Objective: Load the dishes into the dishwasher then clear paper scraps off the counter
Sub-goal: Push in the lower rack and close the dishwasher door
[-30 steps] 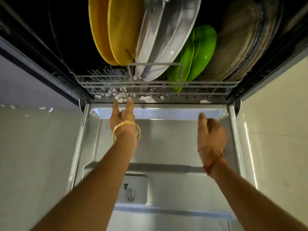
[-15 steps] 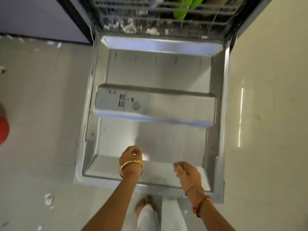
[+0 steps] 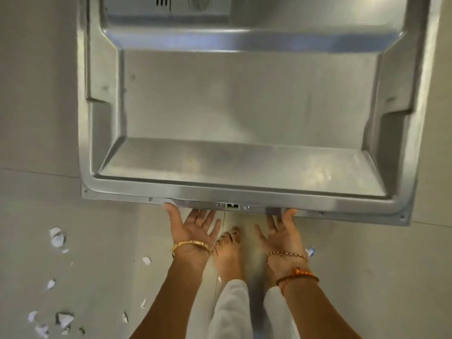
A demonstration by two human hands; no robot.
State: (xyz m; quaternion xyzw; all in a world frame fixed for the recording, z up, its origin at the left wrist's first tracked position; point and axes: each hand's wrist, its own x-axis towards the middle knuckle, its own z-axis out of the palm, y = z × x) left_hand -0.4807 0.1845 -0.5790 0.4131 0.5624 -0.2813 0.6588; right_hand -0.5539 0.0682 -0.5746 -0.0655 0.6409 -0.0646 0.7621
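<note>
The open dishwasher door [image 3: 244,106] lies flat below me, its steel inner panel facing up and its detergent compartment [image 3: 168,6] at the top edge of the view. My left hand [image 3: 192,228] is palm up under the door's front edge [image 3: 195,200], fingers straight, fingertips touching the underside. My right hand [image 3: 281,233] is likewise palm up under the same edge, further right. The rack and dishes are out of view.
White paper scraps [image 3: 57,238] lie scattered on the tiled floor [image 3: 49,118] at the lower left, more scraps [image 3: 63,319] near the bottom. My bare foot [image 3: 228,250] and white trouser legs [image 3: 232,311] stand between my arms.
My view dropped from the loaded rack to the door's front edge. Both hands drew back from the rack, across the door, and now sit palm up beneath its front edge.
</note>
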